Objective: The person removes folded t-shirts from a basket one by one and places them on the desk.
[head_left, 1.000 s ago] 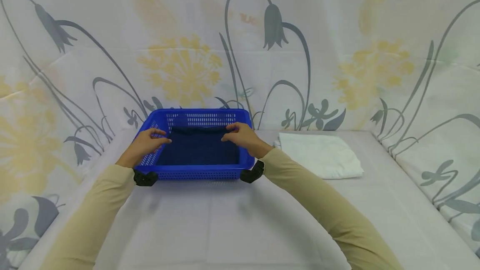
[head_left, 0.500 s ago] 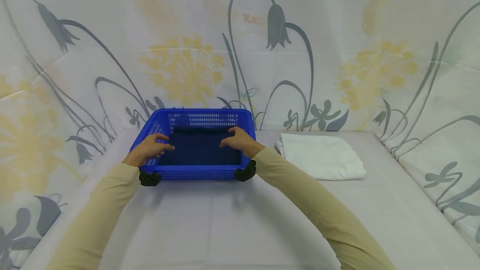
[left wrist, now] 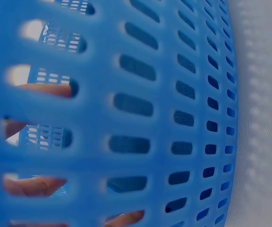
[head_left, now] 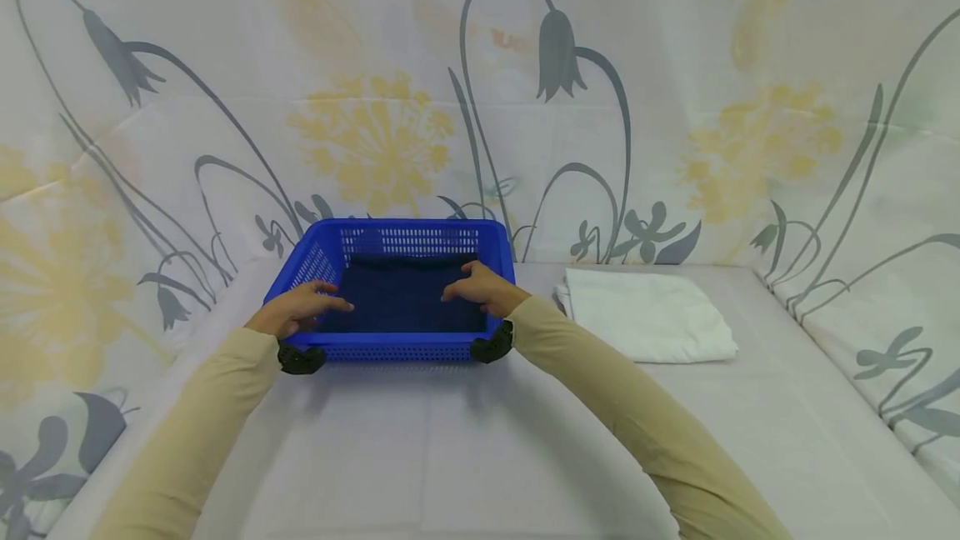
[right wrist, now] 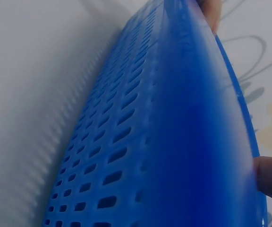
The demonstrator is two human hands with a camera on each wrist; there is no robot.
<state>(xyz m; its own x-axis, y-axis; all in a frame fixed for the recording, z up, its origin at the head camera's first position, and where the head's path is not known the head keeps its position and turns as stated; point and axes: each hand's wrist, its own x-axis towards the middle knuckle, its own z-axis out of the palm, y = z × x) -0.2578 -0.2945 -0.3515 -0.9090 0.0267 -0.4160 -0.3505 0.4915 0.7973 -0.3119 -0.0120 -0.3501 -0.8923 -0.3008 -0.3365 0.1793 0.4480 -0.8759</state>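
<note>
A blue plastic basket (head_left: 405, 340) with slotted walls stands on the white-covered table. Inside it lies a flat, folded dark navy cloth (head_left: 397, 294). My left hand (head_left: 298, 308) reaches over the basket's left side, thumb and fingers spread apart above the cloth's left part. On the other side my right hand (head_left: 486, 288) is over the cloth's right edge, its fingers extended inward. Whether either hand touches the cloth cannot be told. Through the slots of the basket wall (left wrist: 159, 161), the left wrist view shows parts of the left hand's fingers (left wrist: 34, 186).
A folded white cloth (head_left: 648, 315) lies on the table to the right of the basket. Behind, a floral curtain (head_left: 390, 132) hangs along the table's back edge. The white table cover (head_left: 450, 448) extends in front of the basket.
Both hands have come lower into the basket, the left shifting slightly right and the right slightly down. The basket and both cloths show no movement of their own.
</note>
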